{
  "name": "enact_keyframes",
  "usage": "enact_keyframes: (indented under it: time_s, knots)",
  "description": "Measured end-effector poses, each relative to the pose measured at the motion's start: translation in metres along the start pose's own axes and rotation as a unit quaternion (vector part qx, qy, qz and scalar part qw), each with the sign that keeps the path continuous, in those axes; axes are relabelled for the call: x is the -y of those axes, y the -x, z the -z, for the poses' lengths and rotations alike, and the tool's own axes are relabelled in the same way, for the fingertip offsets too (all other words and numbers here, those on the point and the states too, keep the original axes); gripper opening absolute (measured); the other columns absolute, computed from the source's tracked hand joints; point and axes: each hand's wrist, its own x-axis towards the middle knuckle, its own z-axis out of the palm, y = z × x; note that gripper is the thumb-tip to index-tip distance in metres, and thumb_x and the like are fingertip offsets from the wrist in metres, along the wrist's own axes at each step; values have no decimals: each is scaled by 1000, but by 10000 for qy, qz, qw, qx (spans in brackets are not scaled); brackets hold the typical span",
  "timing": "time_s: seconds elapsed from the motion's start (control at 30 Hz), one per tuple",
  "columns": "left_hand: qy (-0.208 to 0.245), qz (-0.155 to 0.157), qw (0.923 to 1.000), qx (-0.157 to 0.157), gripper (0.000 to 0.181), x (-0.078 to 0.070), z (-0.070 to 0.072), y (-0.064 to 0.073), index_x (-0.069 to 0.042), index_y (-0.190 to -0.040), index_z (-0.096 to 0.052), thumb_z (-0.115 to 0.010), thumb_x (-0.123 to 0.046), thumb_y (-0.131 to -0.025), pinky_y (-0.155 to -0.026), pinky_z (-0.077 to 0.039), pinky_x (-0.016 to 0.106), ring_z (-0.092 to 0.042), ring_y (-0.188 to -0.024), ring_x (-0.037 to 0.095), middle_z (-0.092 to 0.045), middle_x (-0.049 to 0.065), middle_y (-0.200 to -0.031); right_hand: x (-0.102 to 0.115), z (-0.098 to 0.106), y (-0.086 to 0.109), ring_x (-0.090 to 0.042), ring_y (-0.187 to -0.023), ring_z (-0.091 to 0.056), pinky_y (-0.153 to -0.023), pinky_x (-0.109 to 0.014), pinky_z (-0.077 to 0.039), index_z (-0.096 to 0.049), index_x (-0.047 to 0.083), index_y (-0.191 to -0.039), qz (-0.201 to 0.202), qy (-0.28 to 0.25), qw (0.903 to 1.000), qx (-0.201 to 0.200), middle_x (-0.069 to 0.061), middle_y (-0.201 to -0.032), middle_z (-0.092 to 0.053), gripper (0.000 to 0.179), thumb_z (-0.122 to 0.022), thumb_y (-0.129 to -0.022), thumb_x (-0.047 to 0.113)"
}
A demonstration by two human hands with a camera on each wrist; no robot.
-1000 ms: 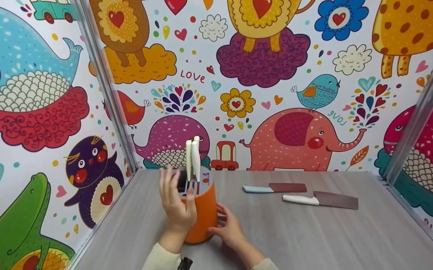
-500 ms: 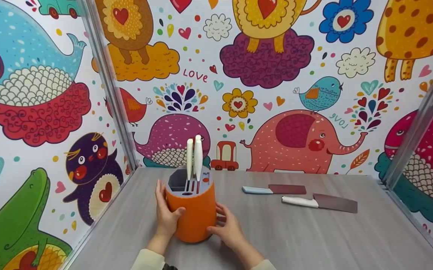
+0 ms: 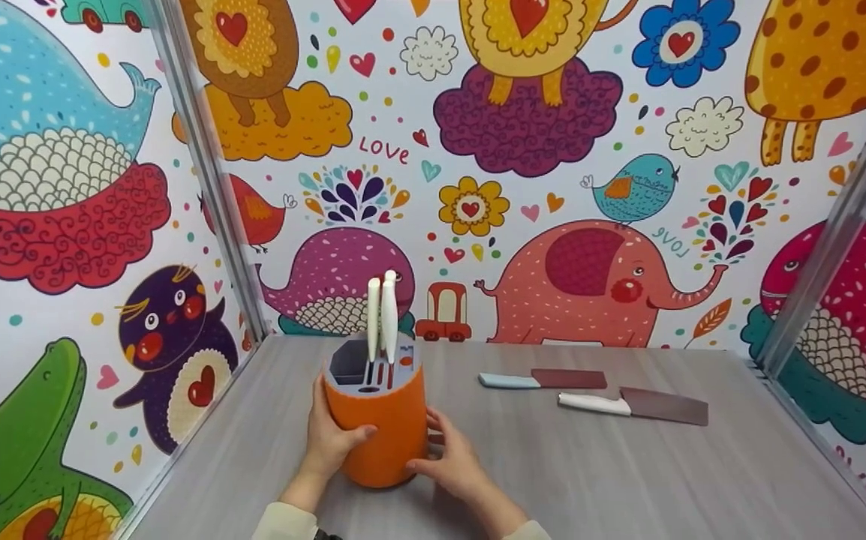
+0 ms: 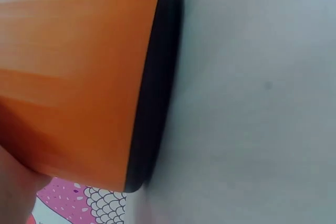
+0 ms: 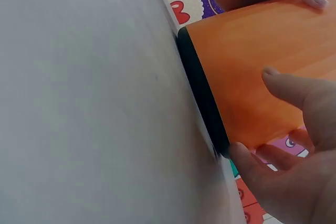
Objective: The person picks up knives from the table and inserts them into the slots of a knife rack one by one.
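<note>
An orange knife block (image 3: 382, 439) with a grey slotted top and a black base stands upright on the table. Several knives with white handles (image 3: 388, 322) stick up from its slots. My left hand (image 3: 330, 442) grips the block's left side, thumb across the front. On the other side, low down, my right hand (image 3: 455, 465) holds the block with thumb in front and fingers reaching round the back. The right wrist view shows this right hand (image 5: 310, 161) close to the black base, its fingers spread along the orange wall. In the left wrist view the block (image 4: 79, 66) fills the left half.
To the right on the grey table (image 3: 628, 480) lie a knife with a pale blue handle (image 3: 508, 381) and a cleaver with a white handle (image 3: 594, 403), both with brown blades. Cartoon-printed walls (image 3: 538, 195) enclose the table at the back and sides.
My left hand has come down from beside the block's top opening to grip its left side. My right hand stays on the lower right. The two knives on the table lie as before.
</note>
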Motion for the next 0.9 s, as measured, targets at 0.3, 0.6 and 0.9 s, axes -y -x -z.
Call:
enact_keyframes:
  time_s: [0.3, 0.6, 0.9]
  knots:
    - [-122, 386, 9991, -83, 115, 1, 6, 4, -18, -165, -26, -95, -20, -74, -111, -47, 16, -59, -128, 5, -56, 1, -153, -25, 44, -5, -41, -133, -62, -105, -54, -58, -38, 4, -163, 592, -936, 9926, 497, -29, -152, -55, 76, -75, -99, 22]
    - [-90, 407, 9991, -81, 117, 5, 4, 6, -16, -165, -25, -97, -24, -73, -111, -47, 16, -59, -127, 6, -55, 4, -153, -28, 140, 15, -18, -106, -72, -91, -38, -63, -52, -6, -149, 854, -1090, 9791, -1490, -25, -132, -67, 49, -65, -102, 1]
    - [9, 338, 9994, -32, 116, 0, -2, 0, -17, -165, -25, -97, -31, -75, -112, -47, 17, -58, -129, 6, -54, 8, -157, -2, 220, 37, -40, -139, -54, -114, -56, -51, -53, 15, -155, 42, 1676, 9629, -2114, -20, -156, -55, 54, -68, -104, 27]
